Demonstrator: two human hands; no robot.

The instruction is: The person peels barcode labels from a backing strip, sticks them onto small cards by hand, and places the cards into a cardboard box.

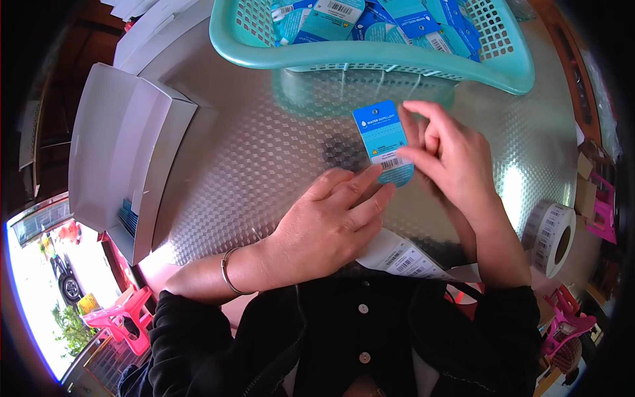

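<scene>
A blue and teal card (381,132) marked "Water Repellent" is held upright above the patterned metal table (238,159). On its lower part is a white barcode label (389,161). My right hand (453,149) pinches the card's right side, its thumb near the label. My left hand (337,218) has its fingertips on the card's lower left edge, beside the label. Below my left hand a strip of white barcode labels (403,257) lies at the table's near edge.
A teal basket (370,58) full of similar cards stands at the back. An open white box (142,152) with some cards inside is at the left. A label roll (552,238) stands at the right. Pink stools (126,317) are beyond the table.
</scene>
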